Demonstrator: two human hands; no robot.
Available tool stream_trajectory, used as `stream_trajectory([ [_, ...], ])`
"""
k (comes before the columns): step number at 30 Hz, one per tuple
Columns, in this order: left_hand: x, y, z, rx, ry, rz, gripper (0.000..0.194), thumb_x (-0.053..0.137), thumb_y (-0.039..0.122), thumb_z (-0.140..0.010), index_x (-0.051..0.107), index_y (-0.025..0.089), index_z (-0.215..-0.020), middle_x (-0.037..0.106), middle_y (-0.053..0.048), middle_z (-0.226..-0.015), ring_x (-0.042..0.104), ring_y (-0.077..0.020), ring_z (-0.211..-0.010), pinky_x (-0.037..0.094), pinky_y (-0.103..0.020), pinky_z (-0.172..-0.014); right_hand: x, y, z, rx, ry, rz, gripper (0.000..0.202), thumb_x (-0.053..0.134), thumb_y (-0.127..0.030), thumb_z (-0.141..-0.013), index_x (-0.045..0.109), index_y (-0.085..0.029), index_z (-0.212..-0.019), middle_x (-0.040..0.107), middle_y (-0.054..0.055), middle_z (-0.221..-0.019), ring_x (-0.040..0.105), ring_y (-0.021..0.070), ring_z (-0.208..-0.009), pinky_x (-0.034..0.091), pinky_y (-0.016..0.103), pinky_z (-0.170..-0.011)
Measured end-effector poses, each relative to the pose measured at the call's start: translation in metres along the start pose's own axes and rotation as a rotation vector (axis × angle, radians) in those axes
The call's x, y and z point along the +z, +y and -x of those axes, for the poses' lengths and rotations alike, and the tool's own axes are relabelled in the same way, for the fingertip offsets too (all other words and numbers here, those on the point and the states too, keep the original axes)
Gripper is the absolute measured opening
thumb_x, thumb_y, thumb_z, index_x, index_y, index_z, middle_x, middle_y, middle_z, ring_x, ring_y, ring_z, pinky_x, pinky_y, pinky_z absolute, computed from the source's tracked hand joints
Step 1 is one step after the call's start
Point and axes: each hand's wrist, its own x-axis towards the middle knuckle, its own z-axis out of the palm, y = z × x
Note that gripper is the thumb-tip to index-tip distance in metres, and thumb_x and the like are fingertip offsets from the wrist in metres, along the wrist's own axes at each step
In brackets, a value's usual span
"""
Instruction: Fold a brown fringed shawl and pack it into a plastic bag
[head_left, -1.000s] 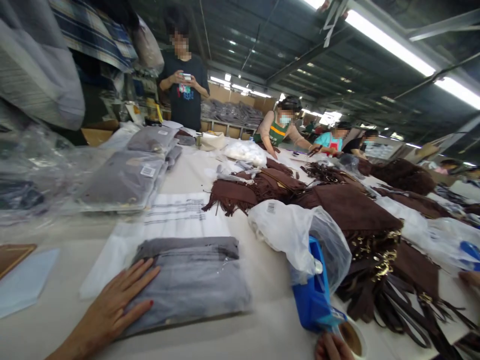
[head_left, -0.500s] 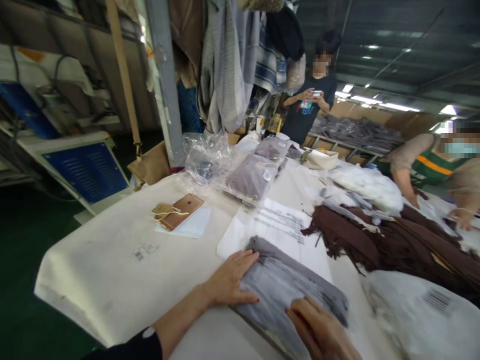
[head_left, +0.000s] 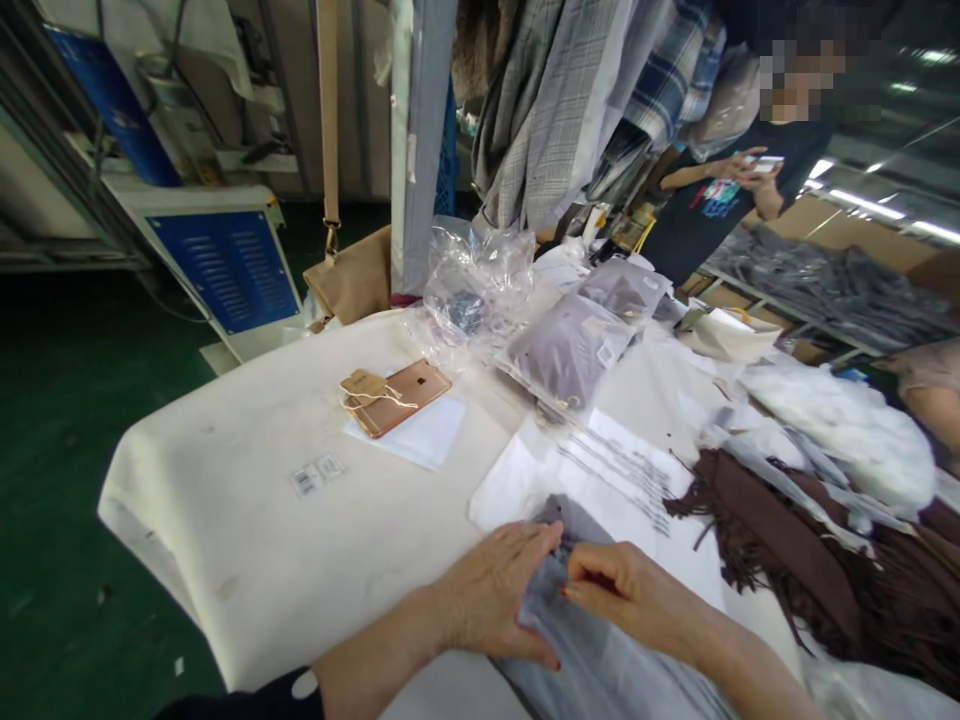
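A folded grey fabric piece in a clear plastic bag (head_left: pixel 581 640) lies near the table's front, partly covered by my hands. My left hand (head_left: pixel 499 590) rests on its left side, fingers stretched out and thumb apart. Close by on the right, my right hand (head_left: pixel 626 595) is over the bag's upper part, thumb and fingers curled together in a pinch. What lies between those fingertips cannot be made out. Beneath the bag's far end is a white printed sheet (head_left: pixel 517 480), which looks like plastic.
A phone (head_left: pixel 405 400) with a cardboard tag sits on white paper at the left. Behind are bagged grey pieces (head_left: pixel 566 350) and crumpled clear plastic (head_left: pixel 476 290). Brown fringed fabric (head_left: pixel 780 540) lies at right. A person (head_left: pixel 720 200) stands beyond, holding a device.
My right hand has moved from the bag's near part up beside my left hand. My left hand stays on the bag. The camera has turned, shifting the scene to the right.
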Motion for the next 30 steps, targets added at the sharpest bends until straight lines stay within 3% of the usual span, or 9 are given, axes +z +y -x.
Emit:
stream_trajectory([
  [3, 0.000, 0.000, 0.000, 0.004, 0.015, 0.005, 0.111, 0.075, 0.056, -0.061, 0.016, 0.011, -0.142, 0.036, -0.020, -0.141, 0.033, -0.0304, -0.131, 0.025, -0.049, -0.110, -0.001, 0.004, -0.005, 0.038, -0.043, -0.027, 0.020, 0.048, -0.028, -0.079, 0.043, -0.020, -0.062, 0.035, -0.007, -0.055, 0.034, 0.0077, -0.052, 0.028, 0.021, -0.049],
  [6, 0.001, -0.001, 0.003, 0.071, 0.090, -0.052, 0.105, 0.070, 0.060, -0.065, 0.018, 0.009, -0.141, 0.037, -0.022, -0.139, 0.034, -0.0305, -0.130, 0.029, -0.047, -0.108, 0.002, 0.009, -0.011, 0.102, 0.022, 0.048, 0.017, 0.049, -0.022, -0.076, 0.046, -0.020, -0.059, 0.040, -0.007, -0.052, 0.038, 0.0085, -0.051, 0.027, 0.023, -0.050],
  [12, 0.008, -0.002, 0.009, 0.254, 0.127, -0.296, 0.048, 0.055, 0.059, -0.079, 0.058, 0.016, -0.100, 0.057, -0.015, -0.114, 0.041, -0.0278, -0.124, 0.024, -0.047, -0.110, 0.013, 0.007, -0.022, 0.234, 0.155, 0.206, 0.010, 0.055, -0.018, -0.067, 0.055, -0.020, -0.057, 0.057, -0.002, -0.055, 0.051, 0.0131, -0.056, 0.028, 0.026, -0.052],
  [16, 0.008, -0.002, 0.009, 0.206, 0.095, -0.295, 0.051, 0.057, 0.062, -0.077, 0.058, 0.017, -0.100, 0.060, -0.012, -0.112, 0.040, -0.0272, -0.125, 0.024, -0.046, -0.111, 0.018, 0.001, -0.021, 0.368, 0.253, 0.263, 0.002, 0.059, -0.022, -0.064, 0.058, -0.020, -0.063, 0.062, 0.002, -0.062, 0.058, 0.0183, -0.062, 0.032, 0.027, -0.054],
  [20, 0.002, 0.002, 0.008, 0.170, 0.070, -0.265, 0.050, 0.058, 0.063, -0.076, 0.058, 0.020, -0.100, 0.059, -0.010, -0.115, 0.043, -0.0270, -0.123, 0.028, -0.046, -0.109, 0.015, 0.008, -0.014, 0.511, 0.418, 0.284, 0.033, 0.068, -0.036, -0.059, 0.057, -0.016, -0.083, 0.065, 0.009, -0.075, 0.061, 0.0258, -0.072, 0.034, 0.030, -0.056],
  [24, -0.004, 0.006, 0.007, 0.168, 0.067, -0.264, 0.047, 0.059, 0.060, -0.076, 0.058, 0.019, -0.097, 0.059, -0.011, -0.114, 0.046, -0.0284, -0.120, 0.033, -0.048, -0.106, 0.011, 0.032, 0.015, 0.585, 0.543, 0.223, 0.024, 0.061, -0.041, -0.070, 0.052, -0.019, -0.071, 0.062, 0.004, -0.066, 0.060, 0.0209, -0.065, 0.038, 0.029, -0.054],
  [26, -0.003, 0.003, 0.007, 0.177, 0.085, -0.270, 0.044, 0.062, 0.057, -0.076, 0.057, 0.019, -0.097, 0.059, -0.011, -0.115, 0.047, -0.0285, -0.120, 0.034, -0.047, -0.106, 0.026, 0.043, 0.040, 0.576, 0.619, 0.214, 0.014, 0.054, -0.034, -0.078, 0.054, -0.020, -0.075, 0.063, 0.004, -0.074, 0.060, 0.0183, -0.069, 0.043, 0.029, -0.061],
  [28, 0.003, -0.008, 0.007, 0.197, 0.127, -0.266, 0.042, 0.065, 0.055, -0.074, 0.057, 0.020, -0.096, 0.059, -0.010, -0.115, 0.047, -0.0278, -0.119, 0.036, -0.044, -0.106, 0.058, 0.047, 0.065, 0.502, 0.726, 0.242, 0.013, 0.048, -0.030, -0.085, 0.056, -0.020, -0.088, 0.064, 0.006, -0.091, 0.061, 0.0172, -0.081, 0.046, 0.029, -0.074],
  [30, 0.011, -0.024, 0.006, 0.227, 0.176, -0.249, 0.041, 0.065, 0.054, -0.072, 0.056, 0.021, -0.094, 0.059, -0.010, -0.115, 0.048, -0.0271, -0.119, 0.040, -0.040, -0.103, 0.101, 0.045, 0.083, 0.304, 0.979, 0.359, 0.018, 0.047, -0.033, -0.088, 0.060, -0.024, -0.097, 0.063, 0.009, -0.103, 0.060, 0.0224, -0.096, 0.048, 0.035, -0.082],
])
